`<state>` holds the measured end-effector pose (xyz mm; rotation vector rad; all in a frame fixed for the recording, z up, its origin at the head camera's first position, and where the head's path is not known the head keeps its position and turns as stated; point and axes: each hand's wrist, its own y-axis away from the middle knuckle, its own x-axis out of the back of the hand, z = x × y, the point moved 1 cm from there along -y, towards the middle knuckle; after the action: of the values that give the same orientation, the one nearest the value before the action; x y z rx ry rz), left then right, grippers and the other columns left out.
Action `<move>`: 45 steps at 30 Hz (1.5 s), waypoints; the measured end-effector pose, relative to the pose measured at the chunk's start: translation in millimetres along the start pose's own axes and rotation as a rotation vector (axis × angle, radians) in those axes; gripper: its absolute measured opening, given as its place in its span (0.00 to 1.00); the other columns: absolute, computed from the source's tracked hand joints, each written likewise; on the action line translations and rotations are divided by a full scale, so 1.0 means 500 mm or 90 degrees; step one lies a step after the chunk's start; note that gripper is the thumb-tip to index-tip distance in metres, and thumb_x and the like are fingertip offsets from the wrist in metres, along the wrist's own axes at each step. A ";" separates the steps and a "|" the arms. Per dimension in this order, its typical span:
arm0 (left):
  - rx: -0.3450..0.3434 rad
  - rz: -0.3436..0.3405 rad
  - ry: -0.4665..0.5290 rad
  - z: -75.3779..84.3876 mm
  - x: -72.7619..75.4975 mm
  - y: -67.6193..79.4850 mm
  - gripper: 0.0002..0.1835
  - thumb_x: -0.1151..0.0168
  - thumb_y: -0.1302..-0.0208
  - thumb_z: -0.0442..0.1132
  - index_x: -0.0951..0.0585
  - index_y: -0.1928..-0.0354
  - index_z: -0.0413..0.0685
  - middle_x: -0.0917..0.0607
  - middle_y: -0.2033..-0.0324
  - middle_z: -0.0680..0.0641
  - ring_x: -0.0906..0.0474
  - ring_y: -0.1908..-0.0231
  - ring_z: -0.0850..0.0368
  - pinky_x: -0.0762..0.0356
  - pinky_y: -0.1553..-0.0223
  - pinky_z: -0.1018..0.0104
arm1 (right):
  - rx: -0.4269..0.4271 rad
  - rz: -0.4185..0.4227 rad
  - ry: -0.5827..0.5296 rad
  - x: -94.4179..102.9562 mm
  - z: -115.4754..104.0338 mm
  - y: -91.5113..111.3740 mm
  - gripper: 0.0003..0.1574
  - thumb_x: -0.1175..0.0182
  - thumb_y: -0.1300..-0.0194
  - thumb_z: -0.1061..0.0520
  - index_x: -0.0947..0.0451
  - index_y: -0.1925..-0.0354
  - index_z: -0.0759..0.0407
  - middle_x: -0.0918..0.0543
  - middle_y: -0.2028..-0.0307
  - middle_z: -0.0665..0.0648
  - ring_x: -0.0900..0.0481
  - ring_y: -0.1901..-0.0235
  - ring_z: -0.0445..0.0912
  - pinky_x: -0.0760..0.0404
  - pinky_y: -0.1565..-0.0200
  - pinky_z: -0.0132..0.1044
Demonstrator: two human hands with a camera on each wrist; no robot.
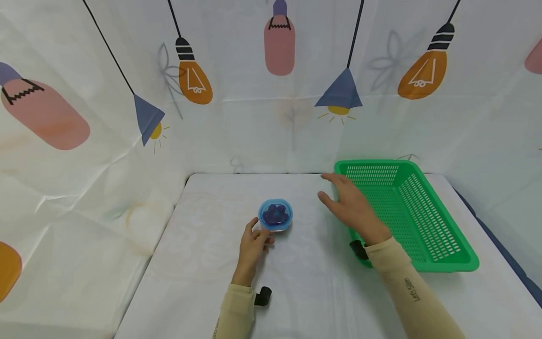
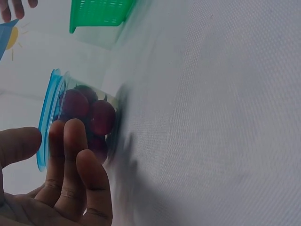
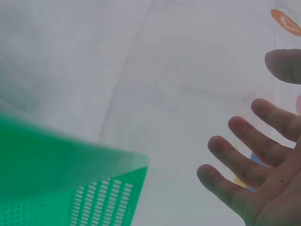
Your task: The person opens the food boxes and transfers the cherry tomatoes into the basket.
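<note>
A small clear tub with a blue lid (image 1: pixel 275 214) stands upright on the table, holding several round dark-red fruits (image 2: pixel 102 117) like grapes. My left hand (image 1: pixel 252 247) is at the tub's near left side, fingers loosely bent. In the left wrist view its fingertips (image 2: pixel 75 134) overlap the tub's wall, and the thumb lies by the lid's edge. My right hand (image 1: pixel 351 207) hovers over the left rim of a green plastic basket (image 1: pixel 446 207), its fingers spread and nothing in them. The right wrist view shows that hand's bare palm beside the basket.
The basket has perforated walls and takes up the table's right side. A white cloth covers the table (image 1: pixel 203 263). Behind and to the left hangs a white curtain (image 1: pixel 245 127) printed with lamps and bulbs. Both wrists carry small black cameras.
</note>
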<state>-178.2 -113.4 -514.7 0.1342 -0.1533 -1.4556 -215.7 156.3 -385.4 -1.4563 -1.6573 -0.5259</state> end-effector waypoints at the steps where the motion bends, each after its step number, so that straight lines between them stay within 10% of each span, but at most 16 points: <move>1: -0.001 0.002 0.001 0.000 0.000 0.000 0.35 0.39 0.28 0.39 0.41 0.23 0.45 0.13 0.55 0.37 0.14 0.64 0.51 0.22 0.66 0.63 | 0.003 -0.002 0.006 -0.004 -0.006 -0.002 0.37 0.43 0.25 0.45 0.36 0.27 0.59 0.34 0.29 0.65 0.40 0.29 0.62 0.34 0.36 0.63; 21: -0.009 0.020 -0.002 0.000 -0.004 -0.002 0.35 0.36 0.31 0.38 0.37 0.24 0.48 0.13 0.58 0.40 0.14 0.67 0.55 0.21 0.64 0.63 | 0.097 0.026 -0.030 -0.120 -0.076 0.006 0.32 0.34 0.31 0.53 0.28 0.32 0.57 0.23 0.37 0.58 0.24 0.39 0.53 0.24 0.40 0.52; 45: -0.024 0.026 0.012 -0.009 -0.004 -0.004 0.34 0.38 0.30 0.37 0.37 0.24 0.45 0.14 0.56 0.34 0.13 0.65 0.49 0.22 0.68 0.66 | 0.155 0.002 -0.086 -0.241 -0.022 0.021 0.28 0.24 0.44 0.64 0.17 0.44 0.55 0.16 0.49 0.53 0.21 0.59 0.50 0.19 0.57 0.44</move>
<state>-179.6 -111.6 -519.5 0.1135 -0.1121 -1.4157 -206.7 78.8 -478.7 -1.3378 -1.7563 -0.2186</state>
